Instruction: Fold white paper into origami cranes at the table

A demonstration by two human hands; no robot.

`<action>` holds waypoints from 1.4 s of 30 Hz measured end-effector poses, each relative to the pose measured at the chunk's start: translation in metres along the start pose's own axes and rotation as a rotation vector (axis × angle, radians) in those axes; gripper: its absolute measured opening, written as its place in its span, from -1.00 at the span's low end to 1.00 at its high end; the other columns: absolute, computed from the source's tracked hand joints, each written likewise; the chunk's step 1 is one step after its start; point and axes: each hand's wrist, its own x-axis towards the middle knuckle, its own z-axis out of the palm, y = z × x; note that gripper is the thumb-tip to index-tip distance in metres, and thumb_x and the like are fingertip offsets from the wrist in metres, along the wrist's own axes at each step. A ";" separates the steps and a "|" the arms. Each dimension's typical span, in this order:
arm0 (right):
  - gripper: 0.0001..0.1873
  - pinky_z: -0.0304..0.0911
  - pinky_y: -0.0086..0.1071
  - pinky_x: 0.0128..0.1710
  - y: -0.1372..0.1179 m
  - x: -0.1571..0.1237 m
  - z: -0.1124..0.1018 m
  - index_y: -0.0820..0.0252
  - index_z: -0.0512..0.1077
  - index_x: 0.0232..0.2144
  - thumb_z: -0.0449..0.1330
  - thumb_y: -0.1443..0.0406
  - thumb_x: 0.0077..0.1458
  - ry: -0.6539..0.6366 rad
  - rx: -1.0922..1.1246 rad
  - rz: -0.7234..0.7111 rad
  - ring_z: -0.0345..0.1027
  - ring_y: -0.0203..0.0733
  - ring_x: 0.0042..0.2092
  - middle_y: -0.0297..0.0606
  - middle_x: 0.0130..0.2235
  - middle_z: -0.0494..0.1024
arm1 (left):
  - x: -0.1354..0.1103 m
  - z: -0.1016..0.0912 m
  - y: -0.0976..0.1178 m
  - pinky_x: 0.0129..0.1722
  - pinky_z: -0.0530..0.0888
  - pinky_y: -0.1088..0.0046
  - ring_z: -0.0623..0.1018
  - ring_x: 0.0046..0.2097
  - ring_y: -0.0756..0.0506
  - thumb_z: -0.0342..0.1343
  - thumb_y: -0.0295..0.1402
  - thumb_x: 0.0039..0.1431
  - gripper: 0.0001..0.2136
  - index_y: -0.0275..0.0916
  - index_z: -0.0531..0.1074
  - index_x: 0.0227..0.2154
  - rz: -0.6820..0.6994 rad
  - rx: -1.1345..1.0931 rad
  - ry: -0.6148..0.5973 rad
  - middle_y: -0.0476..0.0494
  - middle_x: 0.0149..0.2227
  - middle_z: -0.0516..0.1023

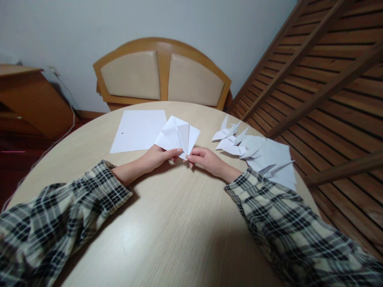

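A white folded paper, with several creases and a narrow flap raised toward its right side, is held just above the table. My left hand pinches its lower left part, thumb on top. At the bottom corner, my right hand grips the same paper between thumb and fingers. Both sets of fingertips nearly meet there. Behind and to the left lies a flat white sheet with a small dark spot; the folded paper's left edge overlaps its right side in view.
Several white origami cranes stand on the right of the round wooden table, some over white paper sheets. A padded wooden headboard-like panel is behind the table. Wooden slats rise at right, a wooden cabinet at left.
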 end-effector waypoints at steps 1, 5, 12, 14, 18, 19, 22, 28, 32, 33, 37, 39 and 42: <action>-0.80 0.18 -0.44 -0.45 -0.001 0.000 0.000 0.26 0.48 -0.39 0.21 0.20 0.11 0.000 0.010 0.007 0.25 -0.35 -0.46 -0.35 -0.51 0.42 | 0.000 -0.001 -0.001 -0.32 0.42 0.40 0.47 -0.40 -0.06 0.21 -0.17 0.11 -0.74 -0.31 0.49 -0.44 0.000 0.000 -0.004 -0.14 -0.44 0.54; -0.79 0.17 -0.44 -0.48 -0.001 0.000 0.000 0.26 0.48 -0.39 0.23 0.20 0.09 -0.009 0.029 0.036 0.24 -0.36 -0.47 -0.35 -0.50 0.42 | -0.001 -0.002 0.000 -0.30 0.43 0.40 0.49 -0.37 -0.07 0.19 -0.15 0.13 -0.72 -0.32 0.50 -0.43 0.004 0.047 -0.093 -0.16 -0.42 0.55; -0.78 0.19 -0.45 -0.50 0.001 0.000 0.001 0.27 0.50 -0.41 0.25 0.19 0.05 -0.037 0.049 0.025 0.25 -0.36 -0.48 -0.34 -0.51 0.43 | -0.002 -0.003 0.003 -0.29 0.44 0.41 0.50 -0.35 -0.05 0.23 -0.18 0.10 -0.72 -0.36 0.50 -0.37 -0.016 0.067 -0.171 -0.16 -0.37 0.57; -0.80 0.21 -0.45 -0.48 0.002 0.000 0.001 0.27 0.48 -0.45 0.24 0.21 0.04 -0.043 0.050 0.031 0.26 -0.36 -0.48 -0.35 -0.52 0.42 | -0.001 -0.003 0.001 -0.30 0.43 0.43 0.49 -0.36 -0.04 0.23 -0.20 0.10 -0.74 -0.36 0.50 -0.38 -0.011 0.040 -0.187 -0.15 -0.37 0.57; -0.82 0.22 -0.44 -0.45 0.002 0.000 0.001 0.27 0.47 -0.49 0.23 0.24 0.04 -0.052 0.018 0.038 0.27 -0.35 -0.47 -0.35 -0.52 0.43 | 0.001 -0.003 -0.002 -0.30 0.43 0.45 0.50 -0.36 -0.02 0.23 -0.22 0.10 -0.75 -0.36 0.50 -0.38 -0.014 0.016 -0.210 -0.16 -0.37 0.58; -0.83 0.22 -0.44 -0.45 0.002 0.000 0.001 0.27 0.47 -0.48 0.22 0.25 0.04 -0.054 0.007 0.038 0.27 -0.35 -0.47 -0.35 -0.51 0.43 | 0.001 -0.003 -0.002 -0.29 0.43 0.45 0.50 -0.36 -0.02 0.23 -0.22 0.11 -0.75 -0.36 0.50 -0.38 -0.014 0.022 -0.216 -0.16 -0.36 0.59; -0.81 0.21 -0.45 -0.45 0.002 0.000 0.001 0.27 0.48 -0.47 0.21 0.24 0.06 -0.057 -0.012 0.036 0.27 -0.36 -0.47 -0.35 -0.51 0.44 | 0.000 -0.003 -0.002 -0.29 0.43 0.45 0.50 -0.35 -0.03 0.22 -0.19 0.13 -0.74 -0.36 0.51 -0.38 -0.009 0.047 -0.228 -0.16 -0.36 0.59; -0.83 0.22 -0.45 -0.44 0.002 0.000 0.001 0.28 0.48 -0.46 0.20 0.26 0.05 -0.063 -0.009 0.021 0.27 -0.36 -0.47 -0.35 -0.51 0.44 | -0.001 -0.003 -0.003 -0.33 0.41 0.48 0.48 -0.37 0.00 0.18 -0.18 0.18 -0.73 -0.36 0.51 -0.35 0.044 0.077 -0.237 -0.13 -0.37 0.57; -0.82 0.20 -0.45 -0.46 0.001 -0.001 0.000 0.28 0.49 -0.43 0.20 0.25 0.07 -0.060 -0.035 0.027 0.27 -0.37 -0.47 -0.35 -0.50 0.44 | -0.001 -0.003 -0.004 -0.31 0.42 0.47 0.49 -0.36 -0.01 0.15 -0.18 0.21 -0.72 -0.35 0.51 -0.33 0.046 0.093 -0.247 -0.13 -0.36 0.58; -0.81 0.20 -0.46 -0.46 0.001 -0.001 0.000 0.29 0.50 -0.42 0.20 0.24 0.08 -0.060 -0.045 0.027 0.27 -0.37 -0.47 -0.35 -0.49 0.45 | -0.001 -0.003 -0.004 -0.30 0.42 0.46 0.49 -0.35 -0.01 0.15 -0.18 0.21 -0.72 -0.35 0.51 -0.33 0.045 0.099 -0.246 -0.14 -0.36 0.58; -0.78 0.20 -0.46 -0.47 0.001 0.000 0.000 0.30 0.51 -0.36 0.20 0.21 0.11 -0.068 -0.074 0.025 0.28 -0.37 -0.47 -0.34 -0.47 0.46 | -0.001 -0.003 -0.004 -0.31 0.42 0.45 0.50 -0.34 -0.03 0.14 -0.17 0.21 -0.72 -0.36 0.51 -0.33 0.050 0.118 -0.246 -0.15 -0.35 0.58; -0.77 0.20 -0.46 -0.47 0.001 0.000 -0.001 0.30 0.51 -0.36 0.20 0.21 0.11 -0.077 -0.074 0.021 0.28 -0.37 -0.47 -0.33 -0.47 0.45 | -0.001 -0.003 -0.005 -0.33 0.42 0.46 0.50 -0.35 -0.02 0.14 -0.18 0.21 -0.72 -0.36 0.51 -0.34 0.054 0.115 -0.244 -0.15 -0.36 0.58; -0.76 0.20 -0.45 -0.46 0.000 0.000 -0.001 0.31 0.51 -0.36 0.20 0.20 0.12 -0.093 -0.073 0.018 0.28 -0.36 -0.46 -0.34 -0.47 0.44 | -0.002 -0.002 -0.005 -0.33 0.42 0.47 0.49 -0.36 -0.02 0.14 -0.18 0.21 -0.72 -0.35 0.51 -0.34 0.052 0.112 -0.238 -0.13 -0.36 0.58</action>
